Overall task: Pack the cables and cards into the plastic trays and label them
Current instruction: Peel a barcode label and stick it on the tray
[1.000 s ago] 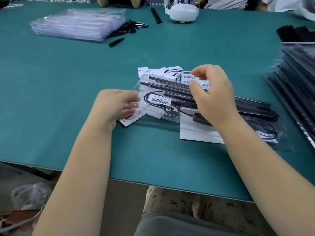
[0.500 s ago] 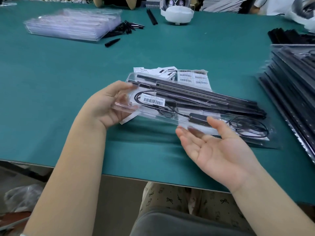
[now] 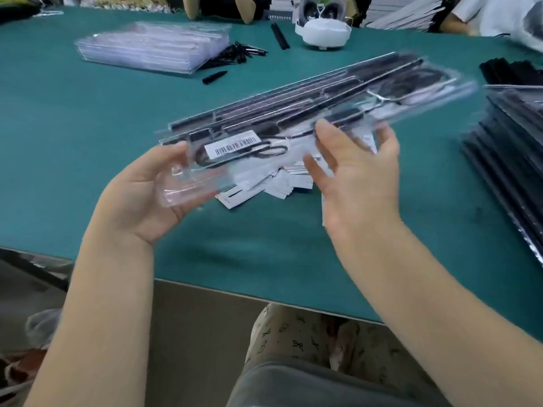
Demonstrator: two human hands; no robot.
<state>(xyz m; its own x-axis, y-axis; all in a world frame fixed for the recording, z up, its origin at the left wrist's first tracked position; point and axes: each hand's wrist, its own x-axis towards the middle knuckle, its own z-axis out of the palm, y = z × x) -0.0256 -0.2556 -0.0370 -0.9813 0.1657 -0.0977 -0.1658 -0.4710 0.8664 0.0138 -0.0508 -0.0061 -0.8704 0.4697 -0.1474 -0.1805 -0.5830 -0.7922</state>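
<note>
A green-topped table (image 3: 88,160) fills most of the view, its near edge crossing the lower half of the frame. Lifted above it at the centre is a long clear plastic tray (image 3: 308,113), tilted so that its far end rises toward the upper right; it is blurred, but black rods and a coiled black cable (image 3: 258,148) show inside, and a white barcode label (image 3: 235,144) sits near its lower left end. The left hand (image 3: 147,198) grasps that lower left end, thumb on top and fingers curled underneath the plastic. The right hand (image 3: 352,177) is spread, palm up, its straight fingers reaching under the tray's middle; whether they touch the plastic cannot be told. Directly below the tray, on the table, lies a loose pile of white cards and barcode labels (image 3: 279,180). At the right edge of the frame stands a stack of packed trays (image 3: 511,160) with dark contents. In the upper left is a stack of empty clear trays (image 3: 152,45), with a scatter of small black pen-like parts (image 3: 238,54) just beside it on its right. At the top centre, a white rounded device (image 3: 323,32) rests on the table, with two black sticks (image 3: 279,36) just left of it. Parts of other people show along the top edge.
</note>
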